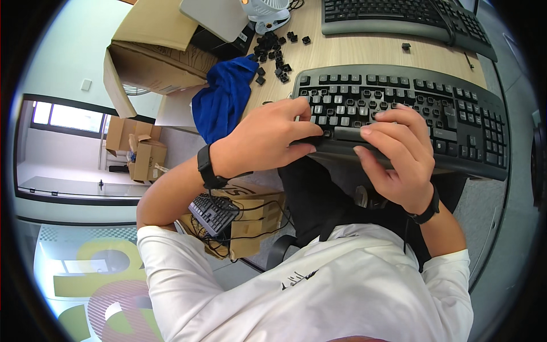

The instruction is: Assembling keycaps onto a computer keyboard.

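The counter (353,52) spans the top centre and upper right of the frame. A computer keyboard (439,119) lies along its near edge, right of centre; the left grip (268,134) is over its left end, the right grip (401,151) over its lower middle. Behind it, at the upper right, lies a second keyboard (387,14), with a single keycap (405,47) between the two. Left of these, at top centre, loose keycaps (270,41) are scattered just before a clip-on fan (269,14). A cloth (223,100) lies between the keycaps and a cardboard box (154,65) at the upper left. Below the counter, at lower centre-left, a third keyboard (213,214) lies at a carton (248,228); more cartons (142,151) stand at middle left.
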A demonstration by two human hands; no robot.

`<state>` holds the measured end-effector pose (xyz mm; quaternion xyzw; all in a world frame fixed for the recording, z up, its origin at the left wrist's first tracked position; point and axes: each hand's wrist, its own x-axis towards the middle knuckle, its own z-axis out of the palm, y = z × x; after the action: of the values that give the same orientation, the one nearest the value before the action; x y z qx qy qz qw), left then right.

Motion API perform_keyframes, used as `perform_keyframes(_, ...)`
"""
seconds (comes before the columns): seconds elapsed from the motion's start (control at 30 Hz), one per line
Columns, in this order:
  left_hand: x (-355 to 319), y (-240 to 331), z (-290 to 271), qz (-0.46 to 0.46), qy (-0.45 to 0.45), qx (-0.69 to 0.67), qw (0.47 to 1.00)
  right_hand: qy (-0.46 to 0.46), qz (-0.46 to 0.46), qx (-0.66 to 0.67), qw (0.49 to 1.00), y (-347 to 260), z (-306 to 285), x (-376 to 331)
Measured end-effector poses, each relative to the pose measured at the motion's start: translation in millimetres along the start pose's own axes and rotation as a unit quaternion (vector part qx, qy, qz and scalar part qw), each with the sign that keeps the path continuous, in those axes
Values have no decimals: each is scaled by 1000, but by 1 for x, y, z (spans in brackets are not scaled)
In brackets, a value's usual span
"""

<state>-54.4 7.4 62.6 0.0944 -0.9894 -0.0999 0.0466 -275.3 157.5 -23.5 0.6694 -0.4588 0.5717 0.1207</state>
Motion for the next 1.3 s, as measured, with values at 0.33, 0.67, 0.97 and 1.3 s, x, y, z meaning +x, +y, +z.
perform_keyframes(0.33,43,-9,-22,110,-192,75,972,-164,52,-114,979,-2,-4,-2)
perform_keyframes(0.67,59,-20,-30,130,-314,17,940,-168,46,-163,971,-1,0,-9)
perform_keyframes(0.97,62,-16,-21,49,-350,-51,934,-209,81,-181,958,-4,1,-8)
perform_keyframes(1.3,35,-32,-27,50,-234,-65,969,-220,90,-215,947,-2,7,-6)
